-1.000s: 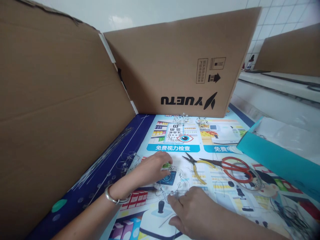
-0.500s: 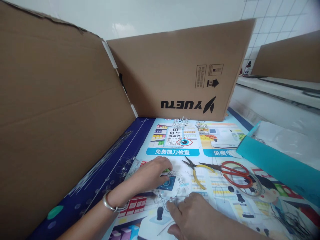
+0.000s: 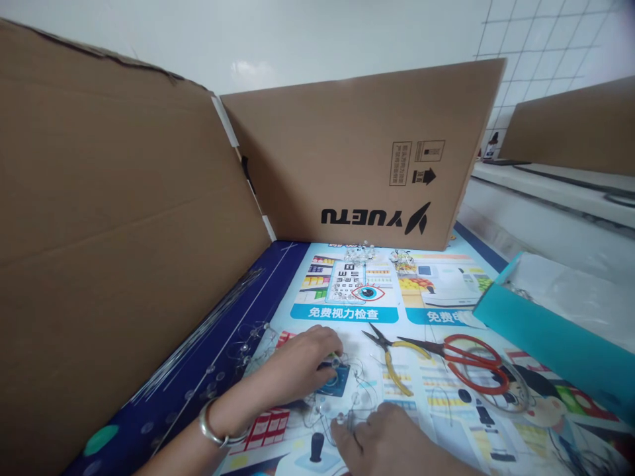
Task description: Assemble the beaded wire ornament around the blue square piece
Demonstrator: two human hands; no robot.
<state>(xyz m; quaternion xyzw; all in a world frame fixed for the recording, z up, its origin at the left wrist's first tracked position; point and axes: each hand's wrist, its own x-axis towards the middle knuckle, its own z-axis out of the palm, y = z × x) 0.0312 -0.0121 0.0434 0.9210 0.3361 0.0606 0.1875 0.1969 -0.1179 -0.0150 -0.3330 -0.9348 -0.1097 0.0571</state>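
Note:
A thin wire strung with clear beads (image 3: 355, 399) lies in loops on the printed sheet between my two hands. My left hand (image 3: 310, 360), with a silver bangle at the wrist, rests over the far-left side of the loops, its fingers curled down on the wire. On the near side my right hand (image 3: 389, 439) is closed, thumb and forefinger at the wire by a bead; the exact grip is partly hidden. More beaded wire (image 3: 255, 340) lies left of my left forearm. Yellow-handled pliers (image 3: 391, 357) and red-handled scissors (image 3: 479, 363) lie to the right.
Cardboard panels (image 3: 357, 158) stand at the back and left. Straight wires (image 3: 198, 324) lie along the left panel. More beaded pieces (image 3: 361, 253) sit at the back. A turquoise box (image 3: 550, 344) with a plastic lining is at right. A wire coil (image 3: 520, 390) lies under the scissors.
The whole scene sits slightly lower in the picture as the camera tilts up. Both hands stay at the beaded wire with hardly any shift.

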